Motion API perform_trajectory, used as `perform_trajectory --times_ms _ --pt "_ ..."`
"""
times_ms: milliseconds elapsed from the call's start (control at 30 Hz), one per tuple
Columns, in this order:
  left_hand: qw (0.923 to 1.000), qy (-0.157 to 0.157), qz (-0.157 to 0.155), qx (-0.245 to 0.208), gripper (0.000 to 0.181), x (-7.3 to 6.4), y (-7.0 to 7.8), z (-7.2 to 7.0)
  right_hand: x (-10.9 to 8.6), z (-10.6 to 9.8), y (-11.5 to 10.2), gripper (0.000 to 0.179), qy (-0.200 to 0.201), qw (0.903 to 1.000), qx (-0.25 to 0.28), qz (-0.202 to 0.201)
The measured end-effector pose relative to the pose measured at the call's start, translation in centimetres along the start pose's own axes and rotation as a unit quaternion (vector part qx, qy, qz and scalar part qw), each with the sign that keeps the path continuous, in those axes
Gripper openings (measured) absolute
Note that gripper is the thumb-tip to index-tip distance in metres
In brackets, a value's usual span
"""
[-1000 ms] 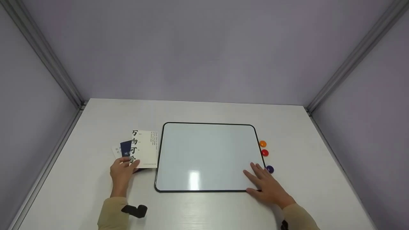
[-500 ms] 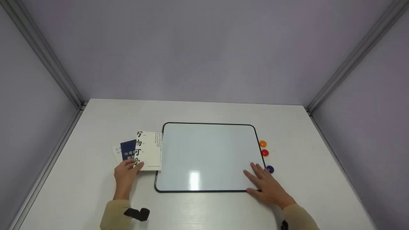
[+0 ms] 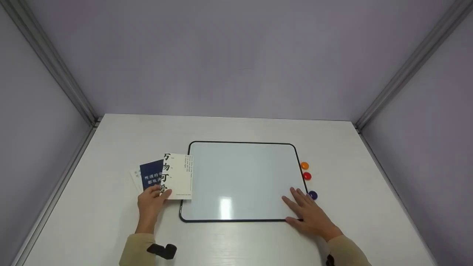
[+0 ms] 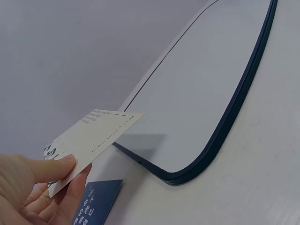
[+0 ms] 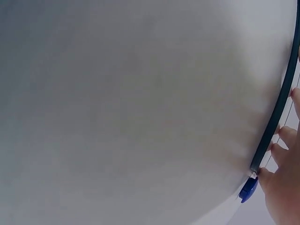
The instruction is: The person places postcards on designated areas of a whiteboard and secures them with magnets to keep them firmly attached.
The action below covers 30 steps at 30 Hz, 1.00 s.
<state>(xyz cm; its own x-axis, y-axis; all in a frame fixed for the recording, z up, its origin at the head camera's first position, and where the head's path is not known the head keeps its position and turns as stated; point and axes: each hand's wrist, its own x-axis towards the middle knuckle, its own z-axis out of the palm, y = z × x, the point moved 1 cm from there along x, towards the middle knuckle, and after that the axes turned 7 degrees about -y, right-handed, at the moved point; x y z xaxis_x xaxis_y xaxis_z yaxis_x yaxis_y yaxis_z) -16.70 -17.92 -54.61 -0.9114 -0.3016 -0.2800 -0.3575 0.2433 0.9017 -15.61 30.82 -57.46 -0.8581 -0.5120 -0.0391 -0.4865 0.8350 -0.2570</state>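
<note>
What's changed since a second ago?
The left hand has carried the cream card rightward and slightly toward the person, so it now overlaps the left edge of the whiteboard in the head view, uncovering more of the navy card. No hold was taken or released. The right hand stays spread at the board's near right corner; the orange disc, red disc and blue disc stayed put.
</note>
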Motion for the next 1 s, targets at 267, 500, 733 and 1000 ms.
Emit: perform_trajectory --times_ms 267,500,733,1000 --pt "0.9999 -0.004 0.003 0.012 0.044 -0.6 -0.1 1.0 0.1 -0.2 -0.1 0.062 -0.01 0.9999 -0.013 0.005" --pt "0.9994 -0.03 0.0 -0.015 0.044 -1.2 -0.4 2.1 0.0 -0.2 0.0 0.062 -0.019 0.9997 -0.009 0.009" --pt "0.9992 -0.033 0.001 -0.023 0.041 -1.4 -0.6 3.2 0.0 -0.1 -0.1 0.062 -0.011 0.9999 -0.009 0.004" --pt "0.998 -0.053 -0.003 -0.034 0.044 -1.9 -0.6 4.1 -0.1 -0.4 -0.2 0.061 -0.022 0.9996 -0.013 0.012"
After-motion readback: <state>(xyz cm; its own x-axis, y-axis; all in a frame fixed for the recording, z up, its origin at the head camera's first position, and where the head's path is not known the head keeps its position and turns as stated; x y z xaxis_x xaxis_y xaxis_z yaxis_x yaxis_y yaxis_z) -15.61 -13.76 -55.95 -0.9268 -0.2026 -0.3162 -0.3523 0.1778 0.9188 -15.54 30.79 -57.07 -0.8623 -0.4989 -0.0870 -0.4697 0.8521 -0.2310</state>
